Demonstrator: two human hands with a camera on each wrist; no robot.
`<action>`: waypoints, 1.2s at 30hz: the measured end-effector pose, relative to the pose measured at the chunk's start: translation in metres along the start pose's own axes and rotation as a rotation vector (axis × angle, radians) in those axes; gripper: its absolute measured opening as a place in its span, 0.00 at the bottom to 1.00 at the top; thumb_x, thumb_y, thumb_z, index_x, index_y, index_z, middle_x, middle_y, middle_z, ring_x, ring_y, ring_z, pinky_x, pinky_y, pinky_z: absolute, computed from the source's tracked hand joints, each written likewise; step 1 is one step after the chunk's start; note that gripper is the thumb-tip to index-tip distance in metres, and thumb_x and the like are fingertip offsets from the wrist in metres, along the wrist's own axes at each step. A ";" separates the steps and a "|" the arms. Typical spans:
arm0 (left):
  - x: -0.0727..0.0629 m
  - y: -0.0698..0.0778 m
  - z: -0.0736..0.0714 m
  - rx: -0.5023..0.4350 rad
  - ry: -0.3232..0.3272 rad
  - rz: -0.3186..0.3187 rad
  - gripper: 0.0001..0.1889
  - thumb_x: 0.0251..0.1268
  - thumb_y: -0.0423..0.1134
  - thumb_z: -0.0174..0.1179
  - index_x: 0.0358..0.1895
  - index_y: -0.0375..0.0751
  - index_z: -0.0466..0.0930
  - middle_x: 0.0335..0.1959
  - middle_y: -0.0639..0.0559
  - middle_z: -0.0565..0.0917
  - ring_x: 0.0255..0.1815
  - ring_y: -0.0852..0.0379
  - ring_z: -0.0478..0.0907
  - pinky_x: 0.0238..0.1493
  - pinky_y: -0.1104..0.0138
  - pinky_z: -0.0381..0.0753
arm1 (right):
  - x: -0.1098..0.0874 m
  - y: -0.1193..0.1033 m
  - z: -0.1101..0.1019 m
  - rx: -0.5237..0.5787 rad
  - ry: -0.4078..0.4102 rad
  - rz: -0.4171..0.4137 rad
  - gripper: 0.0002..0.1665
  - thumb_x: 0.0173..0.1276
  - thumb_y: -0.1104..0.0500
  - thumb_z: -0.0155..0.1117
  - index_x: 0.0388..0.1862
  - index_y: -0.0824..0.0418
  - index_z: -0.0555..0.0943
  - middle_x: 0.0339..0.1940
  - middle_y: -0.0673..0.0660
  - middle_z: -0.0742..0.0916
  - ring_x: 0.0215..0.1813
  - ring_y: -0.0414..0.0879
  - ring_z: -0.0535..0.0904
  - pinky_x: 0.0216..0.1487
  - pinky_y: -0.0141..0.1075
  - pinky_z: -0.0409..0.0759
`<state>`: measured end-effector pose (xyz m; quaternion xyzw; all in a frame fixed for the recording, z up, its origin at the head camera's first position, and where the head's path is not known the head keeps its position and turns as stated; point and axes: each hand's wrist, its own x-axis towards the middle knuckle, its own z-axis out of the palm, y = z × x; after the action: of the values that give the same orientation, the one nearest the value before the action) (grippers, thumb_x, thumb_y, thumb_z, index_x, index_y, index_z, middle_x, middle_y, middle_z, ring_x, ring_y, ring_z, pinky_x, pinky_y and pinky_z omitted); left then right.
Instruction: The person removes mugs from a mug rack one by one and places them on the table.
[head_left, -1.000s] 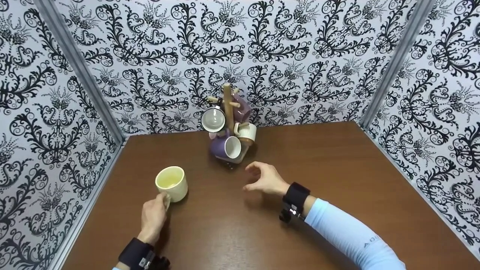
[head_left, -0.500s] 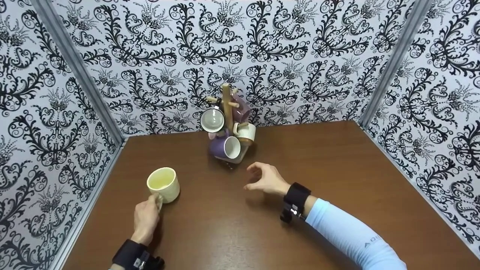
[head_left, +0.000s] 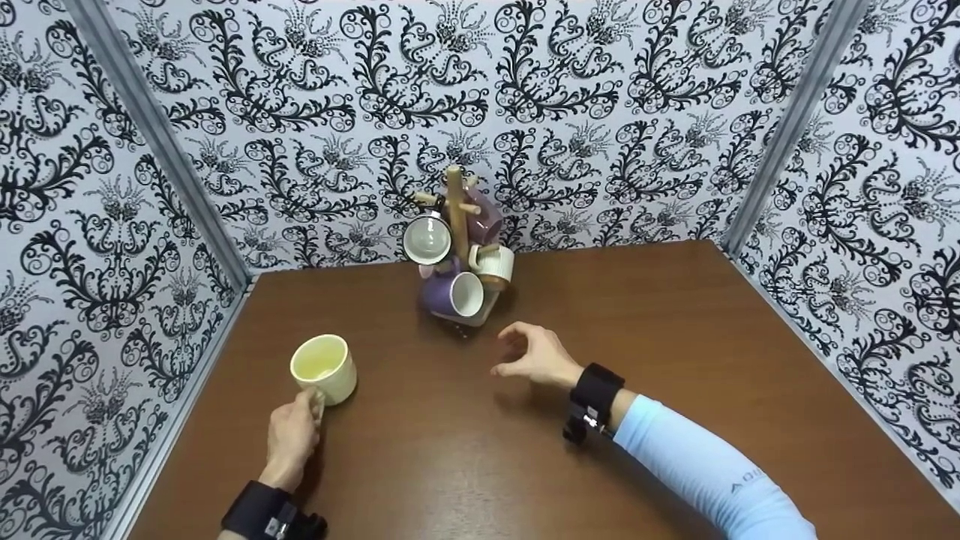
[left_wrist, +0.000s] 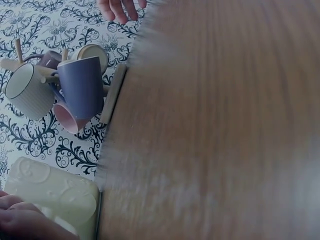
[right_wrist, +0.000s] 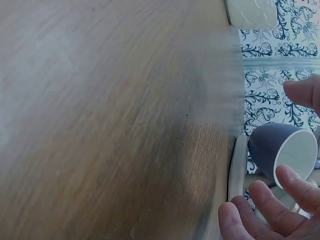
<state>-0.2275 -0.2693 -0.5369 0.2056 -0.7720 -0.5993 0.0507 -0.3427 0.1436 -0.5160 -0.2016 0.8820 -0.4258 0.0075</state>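
My left hand grips the handle of a pale yellow mug, which stands upright at the left of the table; in the left wrist view this mug shows a raised pattern on its side. My right hand hovers over the table to the right of the middle, thumb and fingers apart, with nothing in them. Beyond it, a wooden mug tree bears several mugs: a purple mug low in front, a white dark-rimmed mug at left, a ribbed white mug and a mauve mug.
A brown wooden table fills the lower view. Patterned walls enclose it at the back and both sides, with grey metal posts at the corners. A pink mug hangs partly hidden behind the purple one.
My left hand has shifted the yellow mug a little to the left, mostly in the first half second. My right hand has stayed nearly in place.
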 end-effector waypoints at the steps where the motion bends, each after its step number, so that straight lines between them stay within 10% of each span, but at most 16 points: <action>1: -0.001 0.001 0.000 -0.006 -0.017 -0.006 0.26 0.86 0.52 0.50 0.21 0.49 0.76 0.15 0.61 0.72 0.15 0.62 0.68 0.18 0.69 0.68 | 0.001 0.001 0.000 0.000 0.003 0.005 0.40 0.55 0.48 0.90 0.63 0.63 0.86 0.57 0.64 0.94 0.59 0.59 0.91 0.63 0.50 0.86; 16: -0.010 0.015 -0.010 0.062 -0.217 -0.013 0.28 0.94 0.54 0.37 0.29 0.47 0.72 0.22 0.57 0.75 0.19 0.60 0.67 0.20 0.68 0.64 | 0.002 0.010 -0.002 0.040 0.032 0.057 0.37 0.60 0.48 0.87 0.62 0.67 0.86 0.58 0.68 0.94 0.61 0.61 0.91 0.67 0.52 0.87; 28: -0.012 0.020 -0.014 0.164 -0.161 0.048 0.29 0.95 0.51 0.44 0.38 0.36 0.87 0.27 0.55 0.85 0.20 0.59 0.76 0.20 0.67 0.71 | 0.003 0.014 -0.002 0.073 0.054 0.117 0.36 0.60 0.48 0.87 0.62 0.66 0.87 0.54 0.64 0.95 0.55 0.53 0.92 0.62 0.44 0.87; 36: -0.011 0.027 -0.025 0.440 -0.060 0.215 0.23 0.87 0.52 0.61 0.34 0.39 0.88 0.21 0.56 0.83 0.20 0.58 0.80 0.29 0.65 0.76 | 0.004 0.014 -0.006 0.137 0.053 0.136 0.35 0.63 0.50 0.84 0.63 0.69 0.86 0.59 0.69 0.93 0.59 0.57 0.92 0.66 0.46 0.88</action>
<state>-0.2158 -0.2825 -0.5029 0.1106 -0.9025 -0.4139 0.0453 -0.3528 0.1541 -0.5225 -0.1289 0.8624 -0.4887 0.0269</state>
